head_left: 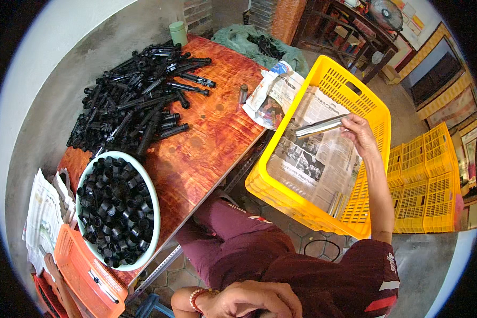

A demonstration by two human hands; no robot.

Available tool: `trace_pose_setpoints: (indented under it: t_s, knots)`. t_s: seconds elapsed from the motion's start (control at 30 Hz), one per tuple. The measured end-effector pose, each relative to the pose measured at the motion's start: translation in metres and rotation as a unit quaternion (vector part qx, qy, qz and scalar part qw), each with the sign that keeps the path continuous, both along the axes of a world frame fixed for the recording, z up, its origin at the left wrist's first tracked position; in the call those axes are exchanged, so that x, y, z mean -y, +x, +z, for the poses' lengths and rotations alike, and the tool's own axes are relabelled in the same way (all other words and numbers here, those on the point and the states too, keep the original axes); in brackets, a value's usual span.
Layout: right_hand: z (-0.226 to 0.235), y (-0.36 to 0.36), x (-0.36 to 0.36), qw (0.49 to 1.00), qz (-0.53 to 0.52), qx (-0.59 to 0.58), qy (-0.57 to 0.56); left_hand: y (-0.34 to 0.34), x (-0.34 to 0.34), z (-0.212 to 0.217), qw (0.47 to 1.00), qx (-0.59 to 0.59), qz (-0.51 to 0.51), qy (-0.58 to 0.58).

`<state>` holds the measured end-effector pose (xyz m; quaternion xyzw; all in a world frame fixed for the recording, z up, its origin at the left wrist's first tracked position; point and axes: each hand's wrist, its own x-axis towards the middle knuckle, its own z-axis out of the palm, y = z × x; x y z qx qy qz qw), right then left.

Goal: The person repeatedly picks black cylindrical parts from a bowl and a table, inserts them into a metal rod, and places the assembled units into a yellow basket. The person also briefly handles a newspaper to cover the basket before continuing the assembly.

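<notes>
At the right, my right hand (pixel 359 135) pinches the end of a few slim, straight tubes (pixel 320 127), dark with a silvery sheen, side by side. They are held over a yellow plastic crate (pixel 302 199) lined with newspaper (pixel 323 114). Several similar slim pieces (pixel 336 204) lie against the crate's near right inner side. Low in the view, close to my body, my left hand (pixel 257 299) is curled, a beaded bracelet on its wrist. Its fingertips are hidden, and I cannot make out what is in them.
Black tubular parts (pixel 138 98) lie heaped on the reddish wooden table (pixel 196 153). A pale basin (pixel 156 212) holds short black caps; an orange basket (pixel 69 254) stands beside it. Folded paper (pixel 273 98) and a small cylinder (pixel 243 94) lie near the crate. Yellow crates (pixel 424 180) are stacked at right.
</notes>
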<state>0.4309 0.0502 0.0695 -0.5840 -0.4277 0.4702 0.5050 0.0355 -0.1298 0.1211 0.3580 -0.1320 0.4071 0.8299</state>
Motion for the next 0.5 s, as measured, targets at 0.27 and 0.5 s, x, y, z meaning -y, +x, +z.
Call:
trace_pose_setpoints:
  t_s: [0.27,0.5]
  knots:
    - [0.002,-0.113,0.008,0.96,0.121,0.122,0.22,-0.011,0.003,-0.008,0.987,0.004,0.142,0.078]
    - [-0.002,-0.167,0.035,0.861,0.155,0.332,0.352,-0.045,-0.012,-0.048,0.966,-0.143,0.215,0.0]
